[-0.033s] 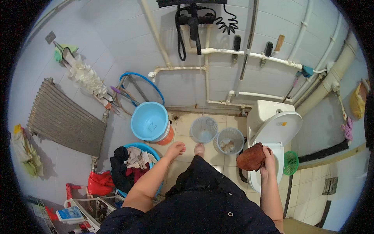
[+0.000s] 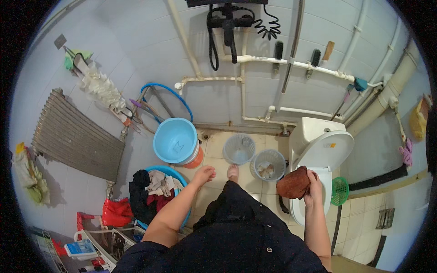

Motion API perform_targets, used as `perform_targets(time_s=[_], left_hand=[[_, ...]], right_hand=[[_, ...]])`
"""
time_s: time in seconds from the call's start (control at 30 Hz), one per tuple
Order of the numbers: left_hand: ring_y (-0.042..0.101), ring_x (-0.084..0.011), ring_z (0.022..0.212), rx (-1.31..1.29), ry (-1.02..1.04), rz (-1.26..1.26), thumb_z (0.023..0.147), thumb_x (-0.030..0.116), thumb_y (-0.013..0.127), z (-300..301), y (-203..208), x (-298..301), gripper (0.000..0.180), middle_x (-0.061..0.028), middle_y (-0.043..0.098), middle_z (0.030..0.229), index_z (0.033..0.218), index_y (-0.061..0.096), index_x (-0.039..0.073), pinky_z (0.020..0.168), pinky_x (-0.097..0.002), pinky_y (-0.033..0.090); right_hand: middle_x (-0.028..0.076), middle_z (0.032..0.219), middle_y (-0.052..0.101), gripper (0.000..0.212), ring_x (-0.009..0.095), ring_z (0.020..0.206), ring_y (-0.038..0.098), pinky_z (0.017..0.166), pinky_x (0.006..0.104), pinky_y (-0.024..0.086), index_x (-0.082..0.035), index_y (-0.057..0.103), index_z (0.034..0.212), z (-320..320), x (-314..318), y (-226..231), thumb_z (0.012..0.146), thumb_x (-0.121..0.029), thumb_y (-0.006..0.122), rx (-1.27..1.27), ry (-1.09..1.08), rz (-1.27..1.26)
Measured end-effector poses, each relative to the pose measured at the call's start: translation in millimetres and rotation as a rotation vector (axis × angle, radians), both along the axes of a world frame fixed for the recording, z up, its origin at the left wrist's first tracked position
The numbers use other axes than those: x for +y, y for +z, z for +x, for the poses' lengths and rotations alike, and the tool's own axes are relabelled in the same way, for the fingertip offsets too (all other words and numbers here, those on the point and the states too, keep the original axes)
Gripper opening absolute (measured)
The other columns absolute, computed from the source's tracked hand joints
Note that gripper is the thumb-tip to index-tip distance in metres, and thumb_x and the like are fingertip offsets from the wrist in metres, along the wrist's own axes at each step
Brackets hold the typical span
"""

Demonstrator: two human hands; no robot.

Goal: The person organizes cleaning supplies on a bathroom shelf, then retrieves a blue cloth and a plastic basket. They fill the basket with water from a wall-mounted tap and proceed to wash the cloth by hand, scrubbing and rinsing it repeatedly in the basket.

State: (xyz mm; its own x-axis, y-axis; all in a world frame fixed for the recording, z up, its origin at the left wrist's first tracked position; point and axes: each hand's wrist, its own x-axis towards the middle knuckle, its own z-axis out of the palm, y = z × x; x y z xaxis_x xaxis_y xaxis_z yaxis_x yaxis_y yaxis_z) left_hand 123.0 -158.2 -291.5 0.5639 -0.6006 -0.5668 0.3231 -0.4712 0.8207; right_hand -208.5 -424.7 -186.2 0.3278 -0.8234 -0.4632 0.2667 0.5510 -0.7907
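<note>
My right hand is closed around a crumpled brown cloth, held over the front of the white toilet, whose lid is raised. My left hand hovers above the tiled floor with its fingers curled in and nothing visible in them. A translucent grey basket stands on the floor ahead of me, below a black shower mixer; a faint thin stream seems to drop from the spout toward it. Beside it is a slatted grey wastebasket with some crumpled waste inside.
A light blue basin sits on an orange-and-white bucket. Nearer, a blue tub holds dark and light clothes. A ribbed radiator hangs on the left wall. A green basket stands right of the toilet. Pipes and brushes line the far wall.
The view has shifted very slightly. Both hands and the brown cloth stay where they were.
</note>
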Motion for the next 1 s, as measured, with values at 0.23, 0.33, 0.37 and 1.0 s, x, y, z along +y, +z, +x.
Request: perform_targets(time_s=[0.23, 0.33, 0.37, 1.0], left_hand=[[0.059, -0.0147, 0.091, -0.011, -0.146, 0.047, 0.093, 0.025, 0.051, 27, -11, -3, 0.029, -0.0042, 0.061, 0.101, 0.114, 0.052, 0.005, 0.075, -0.0294, 0.049], [0.055, -0.0179, 0.102, 0.081, -0.257, -0.075, 0.094, 0.031, 0.049, 33, 4, -51, 0.037, -0.0081, 0.055, 0.115, 0.122, 0.048, 0.007, 0.081, -0.0335, 0.049], [0.052, -0.0198, 0.109, 0.165, -0.260, -0.101, 0.094, 0.036, 0.047, 30, 15, -69, 0.043, -0.0092, 0.051, 0.121, 0.126, 0.044, 0.008, 0.086, -0.0359, 0.047], [0.052, -0.0256, 0.113, 0.886, 0.187, -0.480, 0.093, 0.039, 0.045, 164, 106, -197, 0.046, -0.0103, 0.052, 0.126, 0.125, 0.046, 0.006, 0.097, -0.0425, 0.041]], right_hand=[[0.008, 0.097, 0.059, 0.017, 0.021, 0.089, 0.057, 0.078, 0.0355, 0.049, -0.008, 0.054, 0.100, 46, -14, -4, 0.087, -0.018, 0.059, -0.055, 0.076, 0.052], [0.006, 0.101, 0.059, 0.021, 0.021, 0.094, 0.057, 0.084, 0.0375, 0.047, -0.008, 0.055, 0.103, 83, -21, 7, 0.088, -0.022, 0.059, -0.091, 0.133, 0.083], [0.006, 0.103, 0.059, 0.022, 0.021, 0.096, 0.057, 0.085, 0.0377, 0.047, -0.008, 0.055, 0.105, 98, -23, 13, 0.088, -0.023, 0.059, -0.120, 0.162, 0.111], [0.008, 0.122, 0.050, 0.038, 0.024, 0.110, 0.051, 0.089, 0.0374, 0.046, -0.010, 0.042, 0.129, 349, -42, 20, 0.093, -0.013, 0.050, -0.206, 0.425, 0.230]])
